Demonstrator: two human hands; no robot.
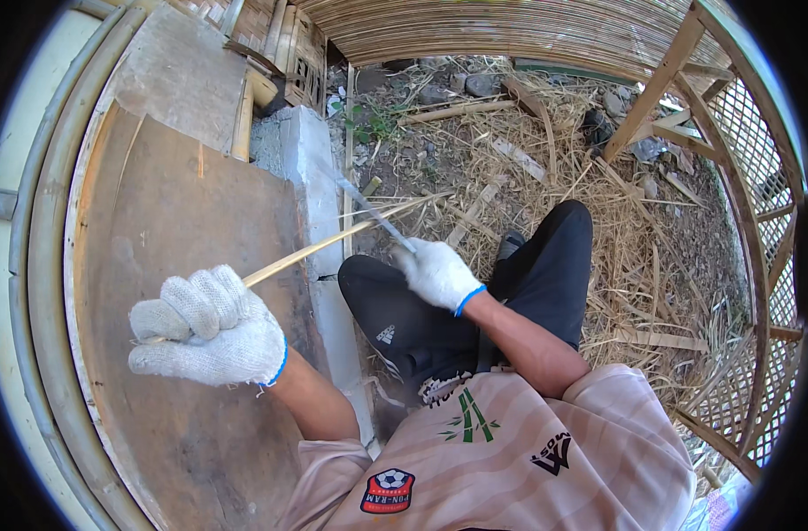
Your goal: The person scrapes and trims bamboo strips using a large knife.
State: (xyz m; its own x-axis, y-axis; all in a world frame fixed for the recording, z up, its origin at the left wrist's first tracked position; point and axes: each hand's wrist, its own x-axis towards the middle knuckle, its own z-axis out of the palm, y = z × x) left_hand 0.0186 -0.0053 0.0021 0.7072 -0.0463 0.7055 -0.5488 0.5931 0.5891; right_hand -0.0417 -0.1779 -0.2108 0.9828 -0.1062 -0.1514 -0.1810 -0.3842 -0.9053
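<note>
My left hand (211,329), in a white knitted glove with a blue cuff, is closed around one end of a pale bamboo strip (308,251). The strip slants away to the right and splits into thinner ends over the ground. In a matching glove, my right hand (437,276) grips a knife whose handle is hidden in the fist. Its narrow grey blade (375,211), a little blurred, points up and left and crosses the strip near its split part. Whether the edge touches the bamboo, I cannot tell.
A brown wooden board (182,212) lies to the left, bordered by bamboo poles (48,265). Beside it runs a concrete ledge (320,190). Bamboo shavings (625,257) cover the ground right of my bent legs (545,257). A wooden lattice frame (749,203) stands at the right.
</note>
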